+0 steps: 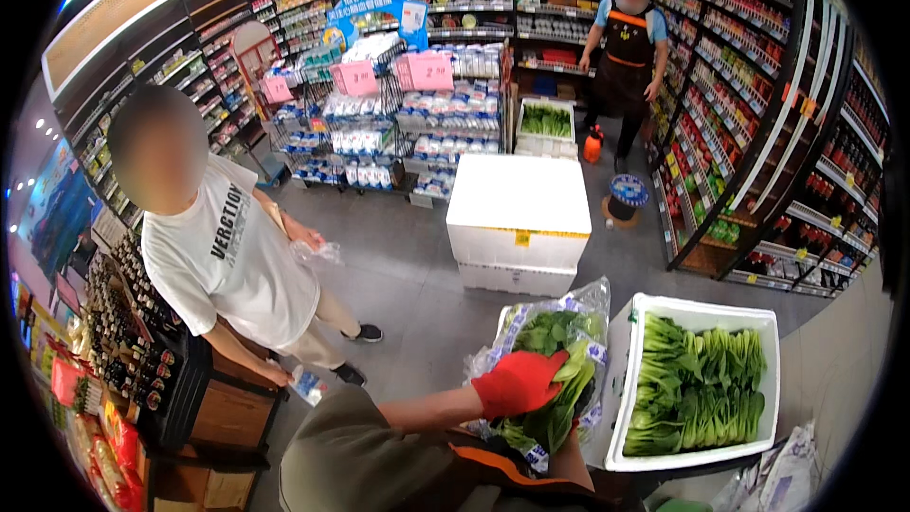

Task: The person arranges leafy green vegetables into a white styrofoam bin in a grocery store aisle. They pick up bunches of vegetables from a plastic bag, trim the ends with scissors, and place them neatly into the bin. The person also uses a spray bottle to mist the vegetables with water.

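My left hand (517, 385), in a red glove, is closed around leafy bok choy (572, 377) above a clear plastic bag with blue print (596, 309). More green leaves (547, 331) show inside the plastic. My right forearm (569, 461) reaches up under the leaves from below. Only a sliver of red glove shows there; the leaves hide the right hand's fingers, so its grip cannot be seen. Just right of the bag, a white foam box (769, 391) holds bok choy (721, 384) laid in dense rows.
A closed white foam box (519, 192) stands ahead on the floor. A person in a white T-shirt (231, 256) stands at left, holding plastic. Another person in an apron (625, 50) stands farther back, near an orange spray bottle (593, 144) and a round stool (625, 198). Stocked shelves (732, 85) line the right.
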Demonstrator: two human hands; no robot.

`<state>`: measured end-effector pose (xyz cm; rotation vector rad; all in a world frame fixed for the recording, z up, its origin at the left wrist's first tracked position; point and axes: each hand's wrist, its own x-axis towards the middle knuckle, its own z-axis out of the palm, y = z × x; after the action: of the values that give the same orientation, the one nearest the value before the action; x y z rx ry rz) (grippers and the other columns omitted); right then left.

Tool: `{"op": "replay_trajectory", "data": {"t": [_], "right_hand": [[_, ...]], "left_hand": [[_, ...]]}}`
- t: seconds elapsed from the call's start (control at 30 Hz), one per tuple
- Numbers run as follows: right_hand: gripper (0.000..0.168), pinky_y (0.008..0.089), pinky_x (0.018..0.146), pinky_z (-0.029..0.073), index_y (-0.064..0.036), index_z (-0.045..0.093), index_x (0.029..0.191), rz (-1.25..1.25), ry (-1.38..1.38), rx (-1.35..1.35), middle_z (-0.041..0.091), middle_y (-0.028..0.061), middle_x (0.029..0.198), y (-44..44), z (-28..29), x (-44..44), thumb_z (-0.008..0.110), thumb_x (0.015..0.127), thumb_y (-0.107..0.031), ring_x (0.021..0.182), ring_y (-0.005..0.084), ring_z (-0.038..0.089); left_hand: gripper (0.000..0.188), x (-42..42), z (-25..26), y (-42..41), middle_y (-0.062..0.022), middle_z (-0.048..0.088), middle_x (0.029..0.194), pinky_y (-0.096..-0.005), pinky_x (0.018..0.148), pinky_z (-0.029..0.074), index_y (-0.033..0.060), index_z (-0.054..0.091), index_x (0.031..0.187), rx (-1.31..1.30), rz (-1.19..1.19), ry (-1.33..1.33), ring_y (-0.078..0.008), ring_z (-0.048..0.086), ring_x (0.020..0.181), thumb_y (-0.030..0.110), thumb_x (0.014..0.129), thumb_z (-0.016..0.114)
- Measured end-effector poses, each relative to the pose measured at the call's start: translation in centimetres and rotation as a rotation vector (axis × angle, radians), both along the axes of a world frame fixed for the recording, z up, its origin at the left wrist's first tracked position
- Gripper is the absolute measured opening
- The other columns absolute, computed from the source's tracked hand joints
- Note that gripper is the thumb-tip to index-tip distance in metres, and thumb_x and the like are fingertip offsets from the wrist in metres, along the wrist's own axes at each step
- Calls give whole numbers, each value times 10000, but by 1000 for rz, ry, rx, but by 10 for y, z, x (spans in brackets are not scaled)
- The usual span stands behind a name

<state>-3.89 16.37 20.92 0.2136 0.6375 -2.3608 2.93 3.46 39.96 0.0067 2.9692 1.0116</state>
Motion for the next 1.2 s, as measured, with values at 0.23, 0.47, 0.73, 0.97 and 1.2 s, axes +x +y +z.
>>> {"op": "replay_trajectory", "data": {"t": [0.23, 0.47, 0.73, 0.97, 1.2], "right_hand": [[341, 411, 896, 529, -81, 574, 1234, 16, -14, -1, 643, 116, 1118, -2, 1, -2, 501, 970, -283, 995, 251, 639], [338, 410, 891, 531, -81, 575, 1232, 16, -18, 10, 644, 114, 1116, -2, -3, -6, 503, 969, -281, 991, 250, 640], [335, 408, 886, 534, -81, 577, 1229, 26, -42, 15, 646, 113, 1113, -19, -2, -15, 505, 969, -279, 987, 249, 642], [332, 406, 881, 536, -81, 579, 1227, 49, -31, 41, 647, 112, 1111, -21, 1, -13, 507, 969, -277, 984, 247, 643], [329, 405, 877, 538, -82, 580, 1225, 80, -20, 45, 648, 110, 1109, -15, 2, -11, 509, 969, -276, 980, 246, 644]], "left_hand": [[486, -10, -11, -1, -207, 633, 963, -467, 762, 493, 77, 499, 1278, -14, 12, -42, -396, 609, 892, 341, 873, 557], [484, -16, -20, -2, -232, 650, 807, -509, 692, 487, 68, 535, 1240, 54, 17, 44, -423, 619, 764, 348, 848, 582], [490, -17, -15, 2, -204, 660, 910, -479, 718, 501, 84, 495, 1284, -16, 31, -53, -391, 632, 829, 362, 885, 553], [460, -7, -22, 2, -185, 662, 979, -448, 726, 511, 79, 503, 1262, 25, 130, -6, -371, 639, 869, 322, 881, 589], [426, -5, -31, 1, -178, 628, 1039, -449, 749, 503, 95, 518, 1243, 81, 174, 64, -373, 624, 882, 303, 879, 590]]}}
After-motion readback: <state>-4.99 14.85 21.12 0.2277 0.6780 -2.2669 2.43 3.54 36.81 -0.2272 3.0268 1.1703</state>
